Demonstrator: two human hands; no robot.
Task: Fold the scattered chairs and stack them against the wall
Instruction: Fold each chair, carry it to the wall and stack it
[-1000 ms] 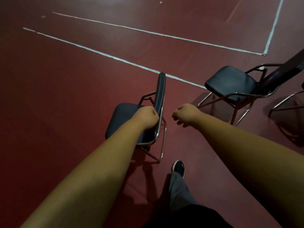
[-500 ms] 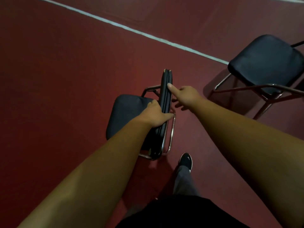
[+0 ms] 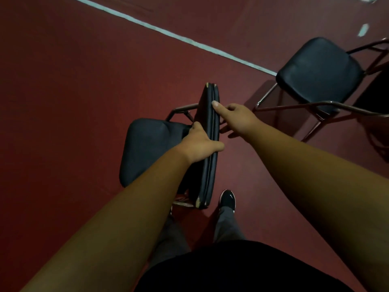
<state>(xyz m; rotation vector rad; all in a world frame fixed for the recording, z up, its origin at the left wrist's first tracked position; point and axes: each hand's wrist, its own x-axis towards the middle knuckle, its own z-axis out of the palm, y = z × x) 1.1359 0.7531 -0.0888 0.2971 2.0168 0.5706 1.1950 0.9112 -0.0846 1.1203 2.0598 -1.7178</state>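
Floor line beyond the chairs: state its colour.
The floor line is white, slightly bluish, against dark red floor; head view.

The near chair point(image 3: 147, 148) stood on the floor point(image 3: 63, 102) before the person's shoe point(image 3: 227, 200), a second chair point(image 3: 319, 72) right and seemingly farther off.

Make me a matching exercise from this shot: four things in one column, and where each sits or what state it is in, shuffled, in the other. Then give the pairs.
Things
1. left hand
2. right hand
3. second chair
4. white line

States
A. stands unfolded at the right, nobody touching it
B. painted across the red floor
C. grips the near chair's backrest
D. thumb laid on the backrest's top edge, fingers spread

Pairs: 1-C, 2-D, 3-A, 4-B
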